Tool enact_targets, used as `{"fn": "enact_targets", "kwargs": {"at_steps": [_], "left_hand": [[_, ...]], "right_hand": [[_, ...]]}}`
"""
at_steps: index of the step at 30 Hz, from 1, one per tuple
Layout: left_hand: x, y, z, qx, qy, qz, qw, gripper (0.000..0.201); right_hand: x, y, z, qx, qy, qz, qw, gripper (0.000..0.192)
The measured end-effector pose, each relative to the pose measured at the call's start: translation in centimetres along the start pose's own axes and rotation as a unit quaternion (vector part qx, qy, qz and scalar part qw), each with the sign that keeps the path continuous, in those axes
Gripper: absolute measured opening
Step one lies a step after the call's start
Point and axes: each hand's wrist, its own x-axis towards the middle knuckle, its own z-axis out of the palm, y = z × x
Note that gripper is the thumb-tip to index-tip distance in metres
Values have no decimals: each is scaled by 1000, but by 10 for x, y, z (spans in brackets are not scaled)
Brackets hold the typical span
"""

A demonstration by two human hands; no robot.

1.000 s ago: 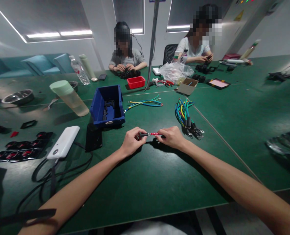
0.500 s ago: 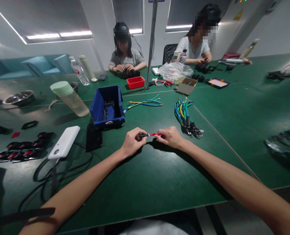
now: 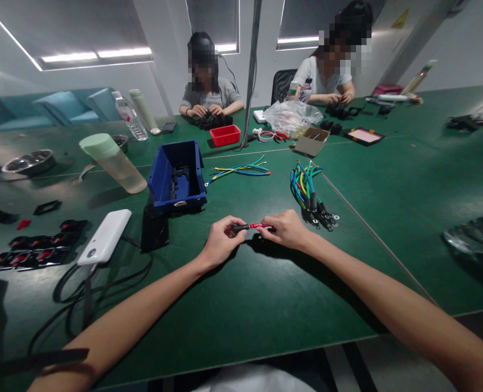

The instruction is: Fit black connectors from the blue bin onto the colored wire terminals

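My left hand (image 3: 221,240) is closed in a pinch around a slim black tube-like piece (image 3: 242,227) above the green table. My right hand (image 3: 286,228) pinches a thin red rod-like piece (image 3: 256,225), which lines up end to end with the black one. Whether the two are joined I cannot tell; their outer ends are hidden by my fingers. Right of my hands lies a bundle of blue, green and yellow wires (image 3: 304,185) with black sleeves and ring terminals. Further back are a few loose wires (image 3: 241,169). A blue bin (image 3: 155,182) holds several small black pieces.
A black phone (image 3: 154,231), a white power bank (image 3: 105,237) with cables and a green-lidded bottle (image 3: 114,163) stand or lie on the left. Behind are a red tray (image 3: 225,136), a small cardboard box (image 3: 312,142) and a plastic bag (image 3: 292,117). Two people sit across the table.
The pale band seen between the black and red pieces is barely visible now, and the two look closer together. Both hands keep their pinch. The view has tilted slightly.
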Motion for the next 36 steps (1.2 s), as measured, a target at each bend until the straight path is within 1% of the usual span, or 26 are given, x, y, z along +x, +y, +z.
{"fn": "enact_targets", "kwargs": {"at_steps": [3,6,15,17,20,23,28,33,36], "left_hand": [[-1,2,-1,19,-5,15,1000,17],[-1,3,-1,30,-2,25,999,17],[0,-3,-1,28,-11,22,999,20],[-1,-2,-2,37,-12,32,999,19],[-2,1,-3,57,-17,51,997,18],[-2,4,-3,65,-18,57,996,17],[-1,5,-2,60,-22,53,997,18],[-1,4,-2,69,-24,64,995,18],[-2,4,-2,77,-24,70,994,17]], "right_hand": [[1,-2,-2,70,-44,22,996,41],[2,-3,-2,100,-50,33,993,42],[-2,-3,1,31,11,-8,999,39],[-2,-4,1,30,8,-9,999,40],[-2,-6,0,43,-13,-5,999,41],[-1,-9,-1,57,-27,2,998,41],[-2,-9,-1,49,-20,-7,999,41],[-4,-7,3,21,-1,-11,1000,43],[-5,-5,4,27,-5,-12,1000,43]]}}
